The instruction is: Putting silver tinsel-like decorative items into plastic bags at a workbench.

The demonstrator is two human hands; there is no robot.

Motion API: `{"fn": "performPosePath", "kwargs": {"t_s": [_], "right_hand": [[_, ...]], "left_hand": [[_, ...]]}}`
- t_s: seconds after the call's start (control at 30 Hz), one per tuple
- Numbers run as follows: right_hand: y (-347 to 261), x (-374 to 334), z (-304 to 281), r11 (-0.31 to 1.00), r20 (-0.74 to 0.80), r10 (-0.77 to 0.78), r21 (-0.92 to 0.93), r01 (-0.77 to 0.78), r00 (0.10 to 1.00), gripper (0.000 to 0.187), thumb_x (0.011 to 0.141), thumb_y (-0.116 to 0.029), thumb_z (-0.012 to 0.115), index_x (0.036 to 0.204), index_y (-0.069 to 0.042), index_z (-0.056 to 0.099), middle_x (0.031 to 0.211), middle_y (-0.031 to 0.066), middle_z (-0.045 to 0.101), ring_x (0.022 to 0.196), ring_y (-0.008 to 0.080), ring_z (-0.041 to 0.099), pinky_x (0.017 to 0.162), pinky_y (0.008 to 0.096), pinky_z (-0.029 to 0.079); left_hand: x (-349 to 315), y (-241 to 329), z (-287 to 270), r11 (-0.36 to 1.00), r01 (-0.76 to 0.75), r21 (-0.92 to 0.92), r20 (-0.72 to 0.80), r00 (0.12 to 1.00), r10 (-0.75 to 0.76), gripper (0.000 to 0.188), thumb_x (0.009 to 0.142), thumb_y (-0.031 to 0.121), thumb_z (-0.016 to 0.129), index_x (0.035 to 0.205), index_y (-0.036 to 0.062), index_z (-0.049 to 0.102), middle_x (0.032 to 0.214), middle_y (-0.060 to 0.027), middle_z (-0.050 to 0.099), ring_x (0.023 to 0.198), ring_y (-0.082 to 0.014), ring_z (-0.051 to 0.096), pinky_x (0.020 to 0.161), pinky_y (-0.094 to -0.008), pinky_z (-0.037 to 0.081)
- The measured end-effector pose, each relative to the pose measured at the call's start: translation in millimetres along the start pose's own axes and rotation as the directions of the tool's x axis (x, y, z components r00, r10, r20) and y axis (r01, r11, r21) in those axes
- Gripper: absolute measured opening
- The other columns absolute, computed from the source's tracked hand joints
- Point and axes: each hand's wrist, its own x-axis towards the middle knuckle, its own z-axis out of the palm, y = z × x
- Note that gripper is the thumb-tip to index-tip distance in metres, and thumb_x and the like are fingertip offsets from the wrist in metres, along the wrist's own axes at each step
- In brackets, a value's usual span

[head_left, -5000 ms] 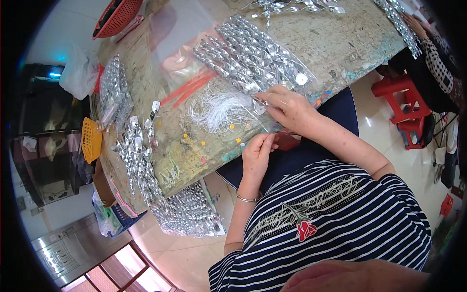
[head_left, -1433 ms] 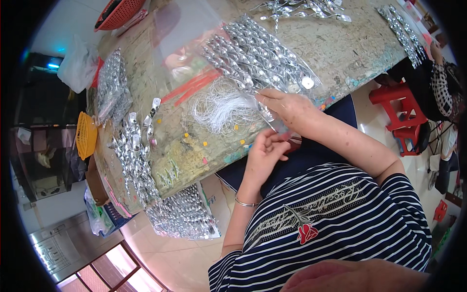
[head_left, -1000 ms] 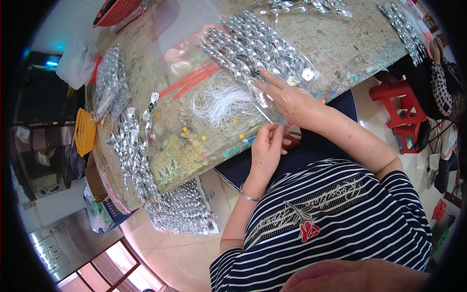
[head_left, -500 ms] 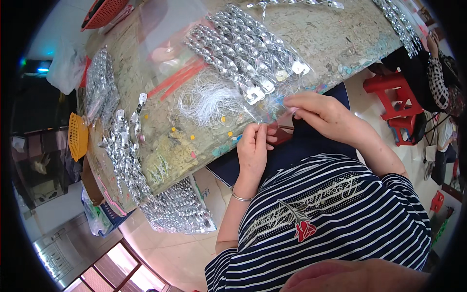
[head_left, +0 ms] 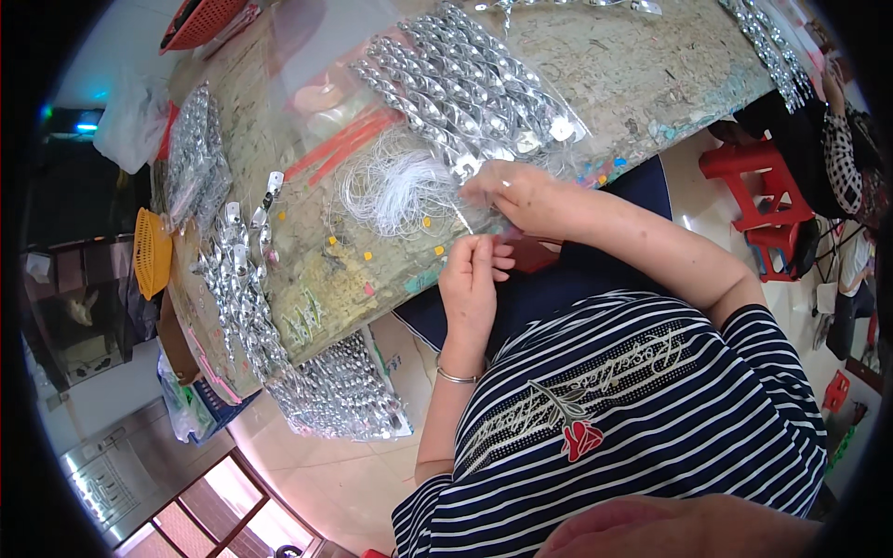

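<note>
My left hand [head_left: 472, 284], with a bracelet at the wrist, pinches thumb and forefinger together just off the table's near edge. A short white string [head_left: 464, 221] runs up from those fingertips. Above it, my right hand [head_left: 532, 200] reaches across to the left, its fingers bent and smeared by motion; whether anything is between them is hidden. It is beside the lower ends of a row of shiny silver twisted strips [head_left: 474, 79] lying on clear plastic. A loose bundle of white string [head_left: 395, 191] lies left of both hands.
The worn table [head_left: 633, 70] carries red strips [head_left: 339, 149], small yellow bits and more silver twists [head_left: 237, 279] hanging over its left edge. A bagged silver bundle [head_left: 197, 158] and a yellow basket [head_left: 151, 253] are farther left. Red stools [head_left: 758, 191] and another person's checked sleeve [head_left: 840, 177] are at right.
My right hand has swung left and slightly up, from beside the strips' right ends to near the string bundle. My left hand has shifted a little left, still pinching.
</note>
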Motion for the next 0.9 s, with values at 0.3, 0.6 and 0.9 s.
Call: {"fn": "performPosePath", "kwargs": {"t_s": [0.3, 0.6, 0.9], "right_hand": [[6, -13, -3, 0.997, 0.003, -0.031, -0.072, 0.032, 0.999, 0.029, 0.083, 0.005, 0.048, 0.107, -0.002, 0.063, 0.102, 0.0175, 0.061, 0.096, 0.0371, 0.059, 0.088, 0.0424, 0.048], [23, -27, -14, 0.988, -0.013, -0.103, -0.114, 0.100, 0.995, 0.033, 0.081, 0.007, 0.052, 0.112, -0.002, 0.059, 0.110, 0.0168, 0.062, 0.104, 0.0370, 0.058, 0.089, 0.0421, 0.047], [4, -53, -48, 0.998, -0.013, 0.022, -0.057, -0.023, 1.000, 0.028, 0.085, 0.005, 0.052, 0.111, 0.000, 0.062, 0.109, 0.0163, 0.064, 0.102, 0.0356, 0.060, 0.090, 0.0398, 0.048]], "left_hand": [[-1, -7, -7, 0.997, -0.002, -0.079, -0.011, 1.000, 0.001, 0.020, 0.102, 0.017, 0.048, 0.098, -0.0005, 0.057, 0.087, -0.0104, 0.069, 0.071, -0.0121, 0.066, 0.061, -0.0225, 0.052], [-2, -9, -8, 0.993, 0.047, -0.108, -0.028, 0.998, -0.050, 0.020, 0.100, 0.019, 0.053, 0.100, -0.0003, 0.058, 0.091, -0.0113, 0.068, 0.073, -0.0139, 0.066, 0.061, -0.0228, 0.052], [-10, -2, -7, 0.981, 0.116, -0.153, -0.056, 0.990, -0.126, 0.017, 0.098, 0.015, 0.057, 0.103, -0.0007, 0.056, 0.093, -0.0132, 0.069, 0.074, -0.0133, 0.067, 0.060, -0.0224, 0.053]]}}
